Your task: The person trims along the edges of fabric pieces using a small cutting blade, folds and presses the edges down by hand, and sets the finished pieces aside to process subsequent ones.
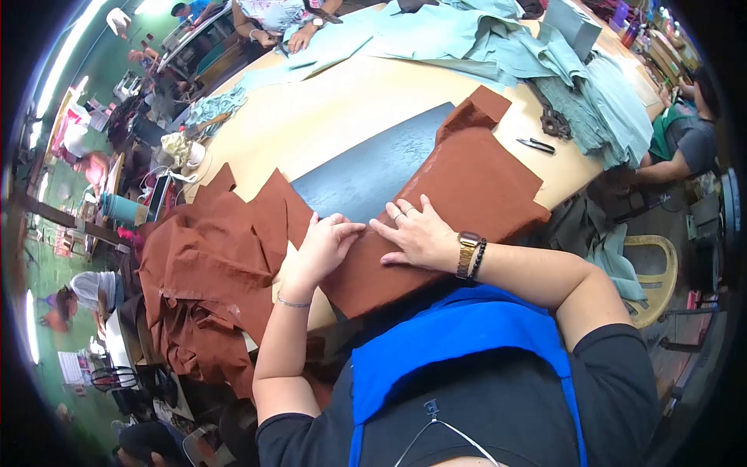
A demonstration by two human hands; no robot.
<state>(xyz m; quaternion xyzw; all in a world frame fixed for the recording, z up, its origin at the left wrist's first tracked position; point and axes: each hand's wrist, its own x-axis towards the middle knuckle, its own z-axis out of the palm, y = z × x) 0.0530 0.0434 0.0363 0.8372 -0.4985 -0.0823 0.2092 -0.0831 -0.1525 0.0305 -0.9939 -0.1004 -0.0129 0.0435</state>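
Note:
A reddish-brown piece of material (475, 183) lies over a dark grey-blue sheet (373, 163) on the table. My left hand (331, 243) is at the near edge of the sheet, its thumb and fingers pinched together on the brown material. Flat on the brown piece, to the right, my right hand (419, 235) rests with fingers spread, its fingertips close to my left hand. A heap of the same brown material (210, 261) sits to the left and hangs over the table edge.
Light green material (436, 35) covers the table's far side. Black snips (537, 145) lie on the yellowish table (342, 97) at the right. Across it, a person's hands (299, 39) touch the green material. Another person (689, 136) sits at the right, near a yellow chair (661, 272).

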